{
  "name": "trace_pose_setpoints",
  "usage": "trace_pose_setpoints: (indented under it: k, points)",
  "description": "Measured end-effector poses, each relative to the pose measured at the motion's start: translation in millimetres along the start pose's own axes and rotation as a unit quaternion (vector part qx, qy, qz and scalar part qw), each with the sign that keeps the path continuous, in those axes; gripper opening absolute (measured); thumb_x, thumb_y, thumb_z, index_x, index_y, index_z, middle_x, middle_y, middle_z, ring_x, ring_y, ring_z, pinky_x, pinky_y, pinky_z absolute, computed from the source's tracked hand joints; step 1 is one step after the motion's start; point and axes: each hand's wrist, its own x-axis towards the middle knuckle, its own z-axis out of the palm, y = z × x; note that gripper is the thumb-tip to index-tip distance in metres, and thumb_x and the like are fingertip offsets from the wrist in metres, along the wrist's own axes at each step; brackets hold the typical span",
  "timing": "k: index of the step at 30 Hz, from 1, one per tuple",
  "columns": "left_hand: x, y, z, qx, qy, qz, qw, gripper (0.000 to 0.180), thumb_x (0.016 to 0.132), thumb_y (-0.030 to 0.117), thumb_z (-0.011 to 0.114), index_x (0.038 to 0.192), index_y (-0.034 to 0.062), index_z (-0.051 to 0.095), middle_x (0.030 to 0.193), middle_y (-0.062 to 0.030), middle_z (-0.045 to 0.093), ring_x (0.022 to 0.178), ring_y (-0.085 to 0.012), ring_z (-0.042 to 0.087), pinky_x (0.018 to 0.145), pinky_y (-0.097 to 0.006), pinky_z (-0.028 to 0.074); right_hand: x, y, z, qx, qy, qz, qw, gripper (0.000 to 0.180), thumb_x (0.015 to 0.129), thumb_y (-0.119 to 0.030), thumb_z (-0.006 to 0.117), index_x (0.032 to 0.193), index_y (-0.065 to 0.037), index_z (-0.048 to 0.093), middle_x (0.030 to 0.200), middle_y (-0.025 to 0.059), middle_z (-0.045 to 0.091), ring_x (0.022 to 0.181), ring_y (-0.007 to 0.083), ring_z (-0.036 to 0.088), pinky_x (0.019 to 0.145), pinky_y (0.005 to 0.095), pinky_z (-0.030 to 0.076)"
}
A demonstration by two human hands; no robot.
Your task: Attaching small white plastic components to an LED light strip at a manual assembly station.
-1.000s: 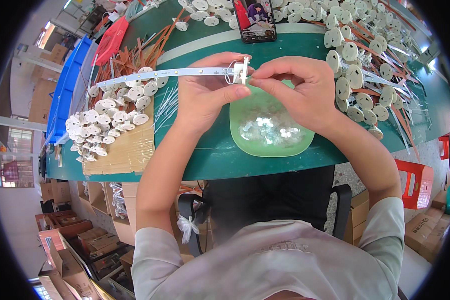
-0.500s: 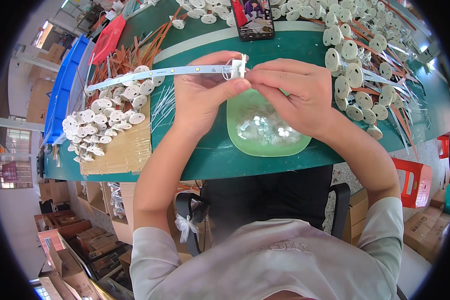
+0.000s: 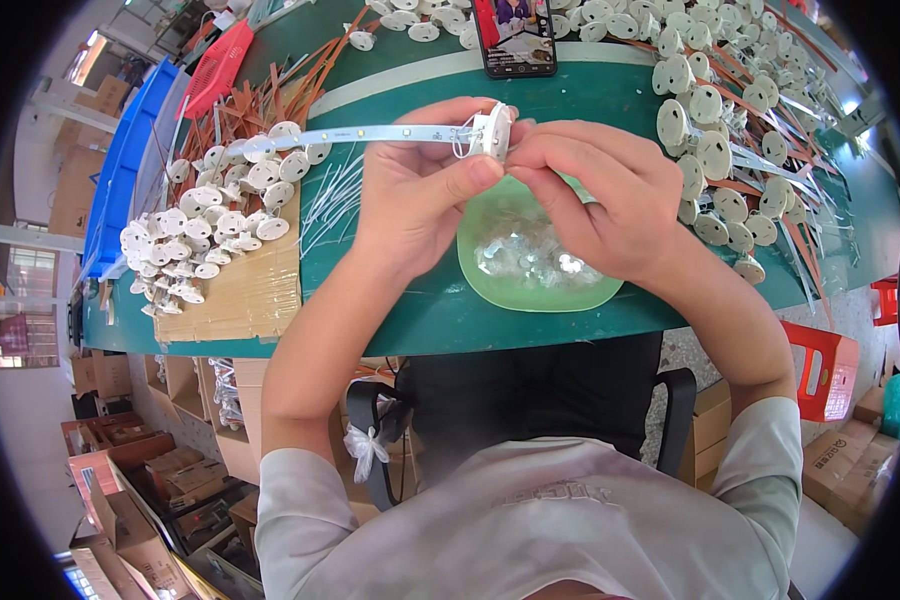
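Left hand: we see the left hand (image 3: 420,200) raised over the green table (image 3: 610,100), fingers curled, thumb and forefinger pinched on a small white round disc (image 3: 495,130).

Right hand: the right hand (image 3: 610,205) meets it from the other side, its fingertips (image 3: 525,165) pressed against the same disc — so both hands close on one part, held between them.

Disc and strip: the disc sits just above the near edge of the dish, in the middle of the view. A long pale strip (image 3: 370,135) runs from it leftward, level above the table, its far end reaching the heap on the left. Thin white wires loop at the joint; we cannot tell how they are fixed.

Dish: a pale green shallow dish (image 3: 500,290) lies under the hands near the table's front edge, holding small clear pieces (image 3: 540,262).

Left heap: white round discs with strips (image 3: 210,215) are piled on a sheet of brown cardboard (image 3: 240,295).

Right heap: more of the same white discs (image 3: 715,150) spread across the right side of the table, mixed with orange-brown strips.

Phone: a phone (image 3: 515,35) lies at the far edge, screen lit.

Around: blue crate (image 3: 120,170) and red basket (image 3: 215,70) stand at far left — cardboard boxes (image 3: 120,480) sit on the floor below.
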Motion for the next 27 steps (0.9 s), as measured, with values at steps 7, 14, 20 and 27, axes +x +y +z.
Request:
trace_pose_setpoints:
  k: [7, 14, 20, 27]
  points:
    - [-6, -8, -2, -0.071, -0.009, -0.024, 0.997, 0.049, 0.085, -0.004, 0.078, 0.131, -0.0031, 0.06, 0.12, -0.0172, 0.071, 0.111, -0.0229, 0.07, 0.095, -0.032, 0.058, 1, -5, 1, -0.046, 0.042, -0.034, 0.997, 0.016, 0.078, 0.007, 0.075, 0.093, 0.003, 0.072, 0.089, 0.0141, 0.075, 0.074, 0.0253, 0.073, 0.065, 0.0294, 0.06]
    - [-5, -9, 1, -0.061, -0.006, -0.01, 0.998, 0.048, 0.085, -0.004, 0.078, 0.13, -0.0024, 0.062, 0.121, -0.0154, 0.071, 0.106, -0.0195, 0.07, 0.094, -0.031, 0.058, 3, -4, 4, -0.041, 0.049, -0.066, 0.996, 0.017, 0.076, 0.008, 0.075, 0.092, 0.003, 0.072, 0.086, 0.0138, 0.074, 0.072, 0.0253, 0.073, 0.064, 0.0297, 0.06]
    - [-2, -9, 2, -0.025, -0.014, 0.022, 0.999, 0.046, 0.084, -0.008, 0.077, 0.128, -0.0032, 0.063, 0.117, -0.0159, 0.072, 0.108, -0.0219, 0.07, 0.096, -0.034, 0.057, 1, 2, 3, -0.053, 0.065, -0.086, 0.993, 0.017, 0.076, 0.007, 0.076, 0.092, 0.003, 0.072, 0.086, 0.0139, 0.074, 0.072, 0.0253, 0.073, 0.064, 0.0305, 0.06]
    - [17, 30, -5, 0.353, 0.06, 0.107, 0.927, 0.068, 0.093, 0.002, 0.072, 0.15, -0.0058, 0.036, 0.108, -0.0164, 0.074, 0.101, -0.0213, 0.072, 0.093, -0.032, 0.055, 1, 5, 6, -0.026, 0.005, -0.029, 0.999, 0.017, 0.077, 0.004, 0.077, 0.093, 0.001, 0.072, 0.087, 0.0129, 0.074, 0.073, 0.0257, 0.073, 0.065, 0.0301, 0.059]
